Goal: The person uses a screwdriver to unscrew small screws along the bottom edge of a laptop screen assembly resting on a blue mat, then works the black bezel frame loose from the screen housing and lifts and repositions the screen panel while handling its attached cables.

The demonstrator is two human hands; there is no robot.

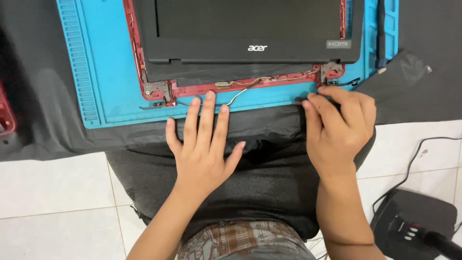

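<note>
A laptop lid with a black screen bezel [250, 48] lies in a red back cover [202, 88] on a blue work mat [101, 72]. Thin white and black cables [236, 94] run along the cover's near edge between two metal hinges [332, 70]. My left hand [204, 149] lies flat and open with its fingers spread. Its fingertips rest on the mat's near edge, just below the cables. My right hand [339, 125] is curled below the right hinge, fingertips pinched on the end of a thin black cable [299, 100].
A dark cloth [48, 130] lies under the mat and over my lap. A red part [6, 115] shows at the left edge. On the white tiled floor at lower right sit a black box with buttons [414, 216] and a black cord [418, 154].
</note>
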